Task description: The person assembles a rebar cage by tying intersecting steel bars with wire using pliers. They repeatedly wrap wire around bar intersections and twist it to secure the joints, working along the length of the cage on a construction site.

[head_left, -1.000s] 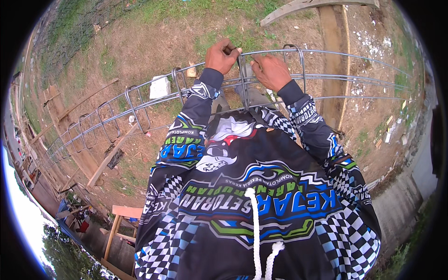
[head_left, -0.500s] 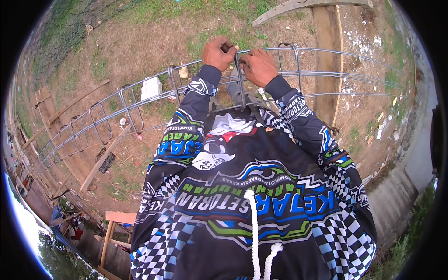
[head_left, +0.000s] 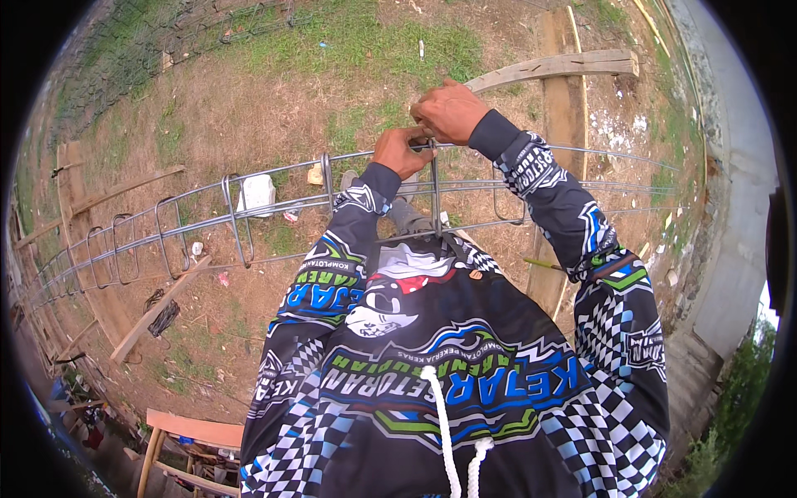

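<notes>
A long cage of thin steel rebars [head_left: 290, 168] with squared steel stirrups [head_left: 228, 212] runs across in front of me. My left hand [head_left: 401, 152] is closed at the far top bar, its thumb and fingers pinched about the upper corner of one stirrup [head_left: 435, 195]. Just beyond it, my right hand [head_left: 451, 113] is raised off the bar with its fingers curled and pinched together. What is between those fingertips is hidden. The two hands nearly touch.
A wooden plank [head_left: 564, 116] passes beneath the cage on the right, a curved timber [head_left: 556, 68] across its far end. Left are a white block [head_left: 256, 195], a slanting board [head_left: 158, 311] and another plank [head_left: 95, 249]. A wooden bench [head_left: 195, 427] stands near left; a concrete strip [head_left: 726, 166] lines the right.
My right hand has lifted from the bar and moved slightly left, beyond my left hand. My left hand stays by the same stirrup. The view has shifted, so the cage sits lower.
</notes>
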